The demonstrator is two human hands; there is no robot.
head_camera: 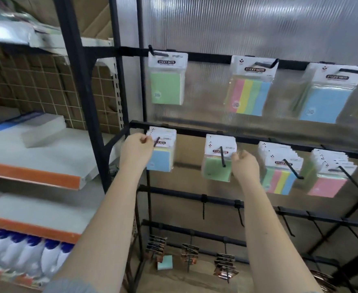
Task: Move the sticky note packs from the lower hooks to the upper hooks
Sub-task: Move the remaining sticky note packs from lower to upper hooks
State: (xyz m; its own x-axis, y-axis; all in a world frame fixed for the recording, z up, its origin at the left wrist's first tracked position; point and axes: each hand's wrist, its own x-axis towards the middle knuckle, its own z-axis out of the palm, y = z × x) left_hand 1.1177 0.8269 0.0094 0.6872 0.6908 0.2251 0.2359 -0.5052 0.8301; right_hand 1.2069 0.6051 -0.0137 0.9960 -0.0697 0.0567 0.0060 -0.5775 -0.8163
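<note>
Lower row, pick-up step. Blue pack stack (162,151) on the leftmost lower hook (156,141) is pinched at its header by the left hand (137,148). Green pack stack (218,159) is gripped at its edge by the right hand (245,166). Next, judged: front packs slid off the hooks, lifted to the upper hooks (156,52).

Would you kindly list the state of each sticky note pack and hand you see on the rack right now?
Green pack: hanging on an upper hook.
Striped pack: hanging on an upper hook.
Blue pack: hanging on an upper hook.
Lower blue packs: on their hook, header pinched by left hand.
Lower green packs: on their hook, right hand at their edge, grip unclear.
Lower striped packs: hanging, untouched.
Lower pink packs: hanging, untouched.
</note>
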